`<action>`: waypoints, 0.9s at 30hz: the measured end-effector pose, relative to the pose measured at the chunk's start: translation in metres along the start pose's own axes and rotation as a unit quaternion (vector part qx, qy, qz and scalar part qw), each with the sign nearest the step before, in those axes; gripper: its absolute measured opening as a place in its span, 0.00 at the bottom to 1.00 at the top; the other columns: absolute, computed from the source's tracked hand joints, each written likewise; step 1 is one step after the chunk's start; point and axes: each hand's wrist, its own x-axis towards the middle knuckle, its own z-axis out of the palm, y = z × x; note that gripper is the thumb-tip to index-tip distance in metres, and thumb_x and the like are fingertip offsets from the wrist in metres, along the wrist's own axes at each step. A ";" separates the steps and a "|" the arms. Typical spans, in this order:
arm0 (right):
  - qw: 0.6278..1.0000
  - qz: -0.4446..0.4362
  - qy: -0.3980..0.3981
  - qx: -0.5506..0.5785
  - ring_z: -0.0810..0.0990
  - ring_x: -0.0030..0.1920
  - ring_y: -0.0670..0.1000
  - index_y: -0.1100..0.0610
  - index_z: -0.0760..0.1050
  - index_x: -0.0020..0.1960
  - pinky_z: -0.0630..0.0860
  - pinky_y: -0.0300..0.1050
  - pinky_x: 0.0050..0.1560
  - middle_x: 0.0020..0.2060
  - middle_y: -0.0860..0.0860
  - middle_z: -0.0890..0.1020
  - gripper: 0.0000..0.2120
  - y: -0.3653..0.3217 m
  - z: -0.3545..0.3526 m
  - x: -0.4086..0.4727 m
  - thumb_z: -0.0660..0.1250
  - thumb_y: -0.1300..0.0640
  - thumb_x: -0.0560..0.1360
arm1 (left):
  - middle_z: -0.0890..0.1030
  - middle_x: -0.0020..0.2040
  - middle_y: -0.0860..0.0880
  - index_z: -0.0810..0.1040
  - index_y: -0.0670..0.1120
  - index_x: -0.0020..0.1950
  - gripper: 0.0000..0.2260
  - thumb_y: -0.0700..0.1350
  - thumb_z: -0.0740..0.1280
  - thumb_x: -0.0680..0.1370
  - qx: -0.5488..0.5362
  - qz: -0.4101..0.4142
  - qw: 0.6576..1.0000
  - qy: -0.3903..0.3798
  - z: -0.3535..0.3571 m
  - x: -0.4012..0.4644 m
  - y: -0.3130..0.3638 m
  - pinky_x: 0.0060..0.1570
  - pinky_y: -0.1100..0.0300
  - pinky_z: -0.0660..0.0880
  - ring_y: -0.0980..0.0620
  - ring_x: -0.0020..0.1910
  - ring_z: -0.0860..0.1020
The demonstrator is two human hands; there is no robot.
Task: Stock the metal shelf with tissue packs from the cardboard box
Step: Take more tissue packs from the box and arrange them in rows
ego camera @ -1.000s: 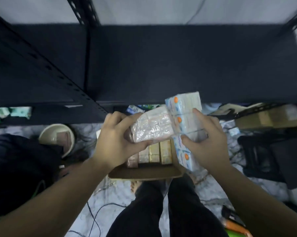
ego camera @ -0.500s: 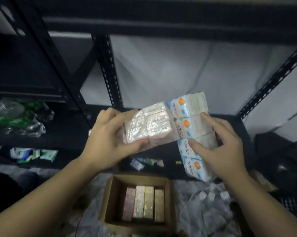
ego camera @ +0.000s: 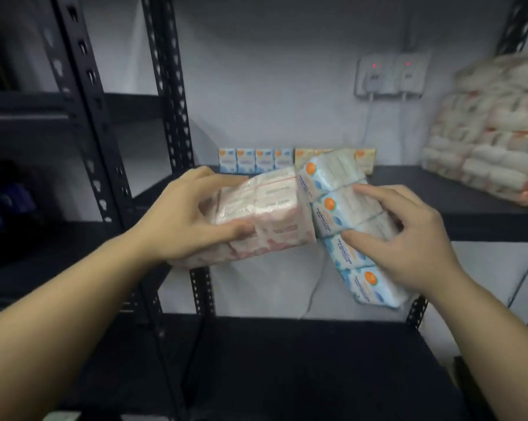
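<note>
My left hand (ego camera: pixel 183 220) grips a pink tissue pack (ego camera: pixel 269 217) wrapped in clear film. Beside it my right hand (ego camera: pixel 408 238) holds a blue-and-white tissue pack (ego camera: pixel 332 192) with orange dots, tilted down to the right. Both packs touch each other in front of the black metal shelf (ego camera: pixel 439 202). A row of blue tissue packs (ego camera: pixel 253 161) and a yellow tissue pack (ego camera: pixel 364 158) stand upright against the wall at the back of that shelf. The cardboard box is out of view.
A big clear bag of white packs (ego camera: pixel 493 129) lies on the shelf at the right. Black perforated uprights (ego camera: pixel 171 95) stand to the left. A lower shelf board (ego camera: pixel 287 360) lies below my arms. Wall sockets with red lights (ego camera: pixel 390 75) and hanging cables are behind.
My view has swung up from the box on the floor to the shelf level. Both hands have lifted the two packs up in front of the shelf with the stocked row.
</note>
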 end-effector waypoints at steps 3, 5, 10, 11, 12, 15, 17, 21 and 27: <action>0.999 0.003 -0.026 -0.042 0.77 0.58 0.41 0.42 0.79 0.67 0.68 0.31 0.62 0.58 0.41 0.79 0.30 -0.007 -0.016 0.041 0.77 0.43 0.64 | 0.76 0.50 0.58 0.77 0.61 0.71 0.34 0.71 0.70 0.67 0.028 0.022 0.999 -0.002 -0.018 0.036 -0.005 0.53 0.63 0.70 0.63 0.53 0.74; 0.997 0.019 -0.056 -0.058 0.76 0.57 0.41 0.40 0.78 0.67 0.69 0.36 0.61 0.57 0.40 0.77 0.30 -0.007 -0.024 0.068 0.78 0.43 0.66 | 0.74 0.49 0.57 0.75 0.63 0.73 0.34 0.72 0.68 0.68 0.057 0.029 0.998 -0.023 -0.026 0.057 -0.012 0.51 0.67 0.67 0.63 0.52 0.72; 0.982 0.049 -0.149 -0.107 0.76 0.62 0.47 0.39 0.76 0.70 0.70 0.43 0.62 0.65 0.44 0.77 0.29 0.003 -0.038 0.126 0.78 0.47 0.71 | 0.74 0.52 0.51 0.68 0.65 0.77 0.35 0.75 0.61 0.72 0.140 0.036 0.984 -0.108 -0.029 0.097 -0.043 0.59 0.51 0.71 0.51 0.55 0.70; 0.977 0.057 -0.171 -0.117 0.77 0.61 0.47 0.38 0.75 0.70 0.70 0.43 0.60 0.64 0.44 0.77 0.28 0.006 -0.040 0.135 0.78 0.47 0.71 | 0.74 0.53 0.50 0.67 0.65 0.77 0.34 0.75 0.61 0.73 0.150 0.030 0.980 -0.129 -0.026 0.103 -0.049 0.60 0.50 0.71 0.50 0.56 0.70; 0.971 0.066 -0.194 -0.126 0.77 0.61 0.48 0.36 0.75 0.70 0.70 0.44 0.58 0.64 0.44 0.77 0.28 0.011 -0.041 0.144 0.78 0.47 0.72 | 0.74 0.54 0.49 0.66 0.64 0.78 0.33 0.73 0.63 0.75 0.157 0.020 0.976 -0.151 -0.023 0.108 -0.054 0.62 0.50 0.70 0.49 0.58 0.70; 0.948 0.089 -0.264 -0.154 0.80 0.56 0.46 0.34 0.74 0.70 0.75 0.43 0.56 0.67 0.44 0.76 0.27 0.024 -0.037 0.158 0.76 0.47 0.74 | 0.75 0.61 0.46 0.65 0.61 0.80 0.37 0.75 0.60 0.74 0.182 -0.011 0.963 -0.201 -0.009 0.120 -0.070 0.68 0.49 0.68 0.45 0.65 0.71; 0.928 0.100 -0.313 -0.176 0.81 0.44 0.41 0.36 0.74 0.71 0.77 0.37 0.44 0.70 0.43 0.73 0.25 0.034 -0.029 0.162 0.74 0.49 0.77 | 0.73 0.71 0.46 0.61 0.59 0.82 0.47 0.82 0.50 0.68 0.194 -0.041 0.952 -0.235 0.002 0.124 -0.077 0.73 0.46 0.66 0.44 0.72 0.69; 0.898 0.106 -0.373 -0.210 0.81 0.43 0.41 0.33 0.71 0.73 0.76 0.34 0.39 0.75 0.42 0.68 0.25 0.045 -0.021 0.171 0.71 0.46 0.79 | 0.67 0.79 0.50 0.57 0.60 0.83 0.53 0.84 0.40 0.63 0.220 -0.058 0.946 -0.232 0.016 0.126 -0.084 0.75 0.46 0.64 0.46 0.77 0.66; 0.879 0.051 -0.395 -0.264 0.68 0.73 0.49 0.30 0.67 0.74 0.65 0.51 0.75 0.73 0.42 0.70 0.28 0.062 -0.020 0.182 0.70 0.36 0.76 | 0.66 0.80 0.54 0.57 0.61 0.83 0.52 0.86 0.42 0.64 0.229 -0.050 0.947 -0.220 0.020 0.129 -0.092 0.75 0.48 0.66 0.49 0.77 0.67</action>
